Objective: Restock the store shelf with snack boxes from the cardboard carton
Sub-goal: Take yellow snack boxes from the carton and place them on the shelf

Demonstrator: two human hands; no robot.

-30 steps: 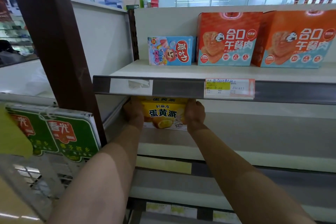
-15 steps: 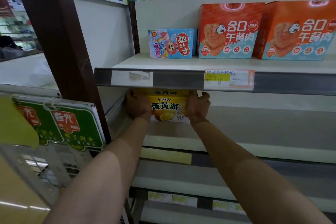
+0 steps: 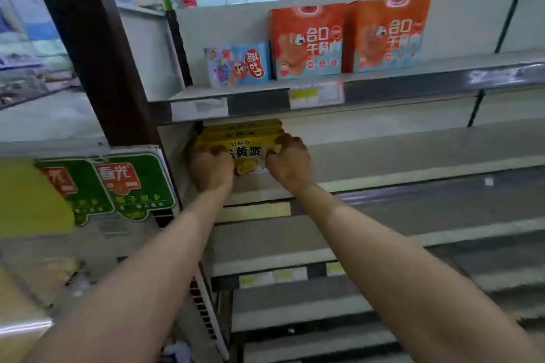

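Item: yellow snack box [image 3: 242, 147], printed card, front of a short row at the left end of the second shelf [image 3: 383, 183], under the upper shelf; likely light, stiff-walled, smooth, crushable at corners; best held by its two side faces. Left hand [image 3: 211, 169] curls on its left edge; right hand [image 3: 290, 160] grips the right corner, fingers bent.

Shelf [image 3: 413, 144] open to right of yellow boxes [image 3: 239, 134]; upper shelf [image 3: 383, 88] caps overhead, side panel [image 3: 174, 150] blocks left.
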